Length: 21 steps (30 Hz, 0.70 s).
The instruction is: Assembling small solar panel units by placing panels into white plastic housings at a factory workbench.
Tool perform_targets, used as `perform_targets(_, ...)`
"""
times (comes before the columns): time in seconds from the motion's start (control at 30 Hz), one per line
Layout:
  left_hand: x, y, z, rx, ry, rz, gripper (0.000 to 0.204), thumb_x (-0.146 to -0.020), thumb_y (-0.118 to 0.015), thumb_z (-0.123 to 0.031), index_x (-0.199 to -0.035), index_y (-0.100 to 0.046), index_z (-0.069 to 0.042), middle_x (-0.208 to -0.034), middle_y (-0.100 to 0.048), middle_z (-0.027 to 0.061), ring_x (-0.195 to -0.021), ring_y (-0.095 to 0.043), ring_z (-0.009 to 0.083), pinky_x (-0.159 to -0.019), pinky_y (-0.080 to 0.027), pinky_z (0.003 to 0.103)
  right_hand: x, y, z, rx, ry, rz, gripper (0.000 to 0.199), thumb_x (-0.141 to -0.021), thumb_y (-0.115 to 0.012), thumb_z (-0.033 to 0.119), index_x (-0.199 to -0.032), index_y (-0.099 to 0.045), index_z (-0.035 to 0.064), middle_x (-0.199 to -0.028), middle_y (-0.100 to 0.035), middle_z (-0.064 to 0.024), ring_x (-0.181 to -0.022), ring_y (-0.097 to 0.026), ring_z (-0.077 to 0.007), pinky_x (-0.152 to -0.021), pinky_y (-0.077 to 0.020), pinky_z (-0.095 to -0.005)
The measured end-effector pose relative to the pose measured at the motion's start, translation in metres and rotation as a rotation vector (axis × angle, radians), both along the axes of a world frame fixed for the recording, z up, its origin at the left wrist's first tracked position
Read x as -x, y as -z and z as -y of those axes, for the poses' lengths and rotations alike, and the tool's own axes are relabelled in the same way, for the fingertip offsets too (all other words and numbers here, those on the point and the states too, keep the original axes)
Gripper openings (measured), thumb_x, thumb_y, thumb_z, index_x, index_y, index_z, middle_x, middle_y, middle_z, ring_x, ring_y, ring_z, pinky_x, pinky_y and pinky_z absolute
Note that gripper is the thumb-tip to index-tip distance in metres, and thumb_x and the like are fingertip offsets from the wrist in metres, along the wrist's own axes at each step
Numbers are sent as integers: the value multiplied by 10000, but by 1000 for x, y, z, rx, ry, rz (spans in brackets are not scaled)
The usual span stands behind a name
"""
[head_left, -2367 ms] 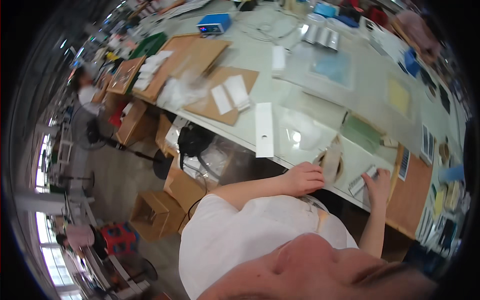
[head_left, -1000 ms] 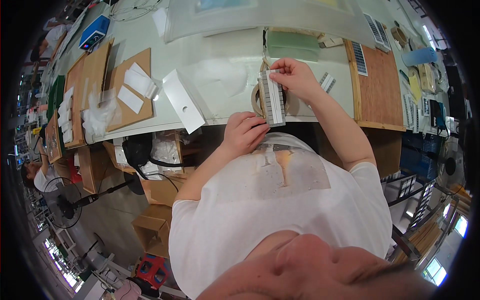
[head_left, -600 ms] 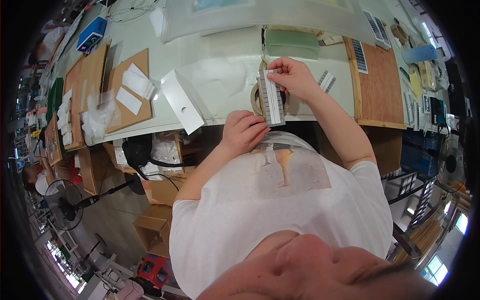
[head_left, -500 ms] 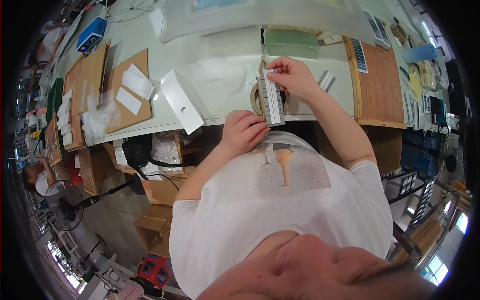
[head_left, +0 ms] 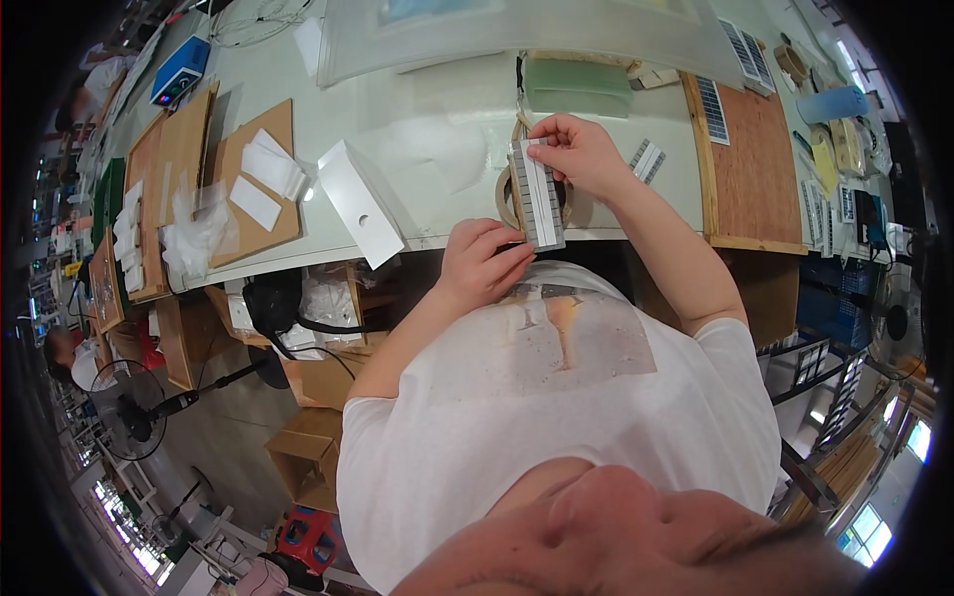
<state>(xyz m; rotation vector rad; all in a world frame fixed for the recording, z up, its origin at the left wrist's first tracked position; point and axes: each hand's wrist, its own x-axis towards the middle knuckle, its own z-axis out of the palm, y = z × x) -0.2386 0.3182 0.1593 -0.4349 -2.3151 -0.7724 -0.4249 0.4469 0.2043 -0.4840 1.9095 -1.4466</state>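
A narrow grey block with white lengthwise strips and segmented edges [head_left: 542, 214] is tilted at the table's front edge. My left hand [head_left: 484, 260] is closed at its near left corner, its fingers curled against it. At the far end my right hand [head_left: 578, 154] pinches the white strip between thumb and fingers. Behind the block, a brown tape roll [head_left: 506, 202] shows partly on either side. A smaller grey-and-white striped piece [head_left: 648, 161] lies to the right of my right hand.
A white box [head_left: 360, 202] with a round hole stands left. Cardboard with white sheets [head_left: 256, 202] lies farther left. A green translucent stack [head_left: 578, 87] sits behind my hands, below a translucent bin [head_left: 527, 35]. A wooden board [head_left: 755, 169] lies right. A fan [head_left: 129, 409] stands lower left.
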Motion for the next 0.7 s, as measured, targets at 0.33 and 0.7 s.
perform_targets(0.33, 0, 0, 1, 0, 8, -7, 284, -635, -780, -109, -902, -686, -129, -980, -616, 9, -893, -567, 239, -738, -456, 368, 0, 4, 0, 0, 8, 7, 167, -844, -665, 51, -997, -610, 10, -745, -588, 8, -567, -485, -41, -494, -398, -198)
perform_targets(0.7, 0, 2, 1, -3, 14, -13, 288, -637, -782, -111, -909, -689, -138, -981, -614, 7, -902, -565, 237, -739, -455, 364, 0, 9, 2, -18, -5, -34, 164, -844, -665, 53, -992, -612, 6, -786, -605, -4, -596, -503, -45, -516, -421, -195)
